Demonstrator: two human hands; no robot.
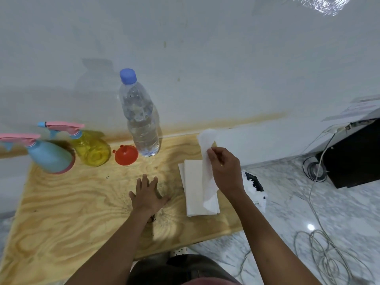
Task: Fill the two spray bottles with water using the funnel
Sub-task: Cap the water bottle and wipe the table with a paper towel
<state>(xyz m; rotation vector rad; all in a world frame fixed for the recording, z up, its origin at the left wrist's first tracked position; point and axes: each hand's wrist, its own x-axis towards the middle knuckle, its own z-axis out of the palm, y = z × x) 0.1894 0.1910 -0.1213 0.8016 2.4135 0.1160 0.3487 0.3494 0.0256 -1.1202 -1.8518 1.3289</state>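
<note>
A blue spray bottle and a yellow spray bottle, both with pink trigger heads, stand at the table's back left. An orange funnel lies mouth-down beside them. A clear water bottle with a blue cap stands upright just right of the funnel. My left hand rests flat on the wooden table, fingers spread. My right hand pinches a white tissue and holds it up above a stack of tissues.
A white wall runs behind the table. A bin with a white liner stands off the table's right edge. A black box and loose cables lie on the marble floor at the right.
</note>
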